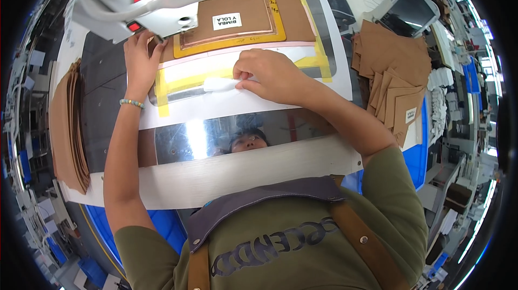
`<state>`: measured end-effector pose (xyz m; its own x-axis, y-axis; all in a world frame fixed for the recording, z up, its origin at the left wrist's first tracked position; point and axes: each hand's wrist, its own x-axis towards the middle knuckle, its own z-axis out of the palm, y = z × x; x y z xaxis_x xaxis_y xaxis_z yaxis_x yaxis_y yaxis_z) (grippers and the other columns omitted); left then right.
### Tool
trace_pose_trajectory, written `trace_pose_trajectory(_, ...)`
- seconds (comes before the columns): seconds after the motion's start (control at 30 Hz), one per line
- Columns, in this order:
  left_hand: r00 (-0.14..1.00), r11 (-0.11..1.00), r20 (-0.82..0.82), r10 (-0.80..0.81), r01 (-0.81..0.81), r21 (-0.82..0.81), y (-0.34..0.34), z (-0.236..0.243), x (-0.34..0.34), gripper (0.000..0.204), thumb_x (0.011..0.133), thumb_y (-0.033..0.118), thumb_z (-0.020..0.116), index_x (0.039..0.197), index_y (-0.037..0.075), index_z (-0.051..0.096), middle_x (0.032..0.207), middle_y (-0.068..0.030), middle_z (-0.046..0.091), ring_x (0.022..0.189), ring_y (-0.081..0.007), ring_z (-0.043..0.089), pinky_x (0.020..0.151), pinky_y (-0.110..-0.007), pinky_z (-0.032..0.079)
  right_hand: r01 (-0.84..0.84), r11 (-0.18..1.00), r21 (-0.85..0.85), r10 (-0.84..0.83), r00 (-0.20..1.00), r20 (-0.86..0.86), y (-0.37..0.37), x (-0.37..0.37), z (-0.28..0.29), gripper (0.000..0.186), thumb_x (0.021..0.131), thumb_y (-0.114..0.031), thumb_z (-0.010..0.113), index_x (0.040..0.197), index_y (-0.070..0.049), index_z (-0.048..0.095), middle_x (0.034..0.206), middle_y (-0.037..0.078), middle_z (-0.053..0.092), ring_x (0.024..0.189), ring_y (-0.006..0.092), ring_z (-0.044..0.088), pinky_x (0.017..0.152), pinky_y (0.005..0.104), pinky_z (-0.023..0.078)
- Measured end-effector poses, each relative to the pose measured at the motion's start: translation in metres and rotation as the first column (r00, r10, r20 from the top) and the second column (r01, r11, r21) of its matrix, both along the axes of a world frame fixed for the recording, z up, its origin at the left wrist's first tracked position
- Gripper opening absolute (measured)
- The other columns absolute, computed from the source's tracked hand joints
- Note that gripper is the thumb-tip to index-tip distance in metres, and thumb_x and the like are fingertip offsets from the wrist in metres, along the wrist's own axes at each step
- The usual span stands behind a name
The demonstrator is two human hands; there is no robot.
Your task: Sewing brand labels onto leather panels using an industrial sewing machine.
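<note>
Brown panel [254, 12], white label [226, 21] on it, lies inside yellow frame [232, 46] ahead of both hands; placement looks done, machine work unconfirmed. Right hand [271, 76] pinches white piece [217, 85]; left hand [141, 57] half-curled, grip unclear. Outer stacks: left [70, 128] perhaps pending, right [396, 47] perhaps finished.

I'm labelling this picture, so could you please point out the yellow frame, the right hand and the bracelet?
Yellow frame [232, 45], head view, on its near bar.
Right hand [272, 73], head view, on its back.
Bracelet [131, 103], head view, on its beads.
</note>
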<state>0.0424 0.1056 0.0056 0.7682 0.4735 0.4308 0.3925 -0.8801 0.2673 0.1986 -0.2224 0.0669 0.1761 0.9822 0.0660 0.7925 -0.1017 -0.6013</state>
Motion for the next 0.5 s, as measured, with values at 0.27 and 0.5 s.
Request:
trace_pose_trajectory(0.27,0.997,0.92,0.005,0.079,-0.071,-0.385,-0.028,0.011,0.043,0.03,0.1,0.025,0.069,0.113,-0.003,0.074,0.107,-0.0184,0.076,0.099,-0.0393,0.071,0.088,-0.044,0.053,0.017,0.991,0.133,-0.011,0.999,-0.05,-0.029,0.035,-0.012,0.015,0.094,-0.016,0.075,0.099,-0.002,0.074,0.099,0.012,0.072,0.095,0.0297,0.069,0.086,0.0395,0.054)
trace_pose_trajectory(0.5,0.837,0.724,0.33,0.437,-0.109,-0.681,0.043,0.014,-0.043,0.021,0.103,0.014,0.061,0.093,-0.002,0.07,0.079,-0.0026,0.069,0.075,-0.012,0.064,0.069,-0.029,0.052,0.073,0.988,0.133,-0.041,0.972,-0.232,-0.006,0.015,-0.016,0.02,0.099,-0.017,0.073,0.109,0.0,0.07,0.105,0.015,0.073,0.098,0.0312,0.07,0.089,0.0385,0.055)
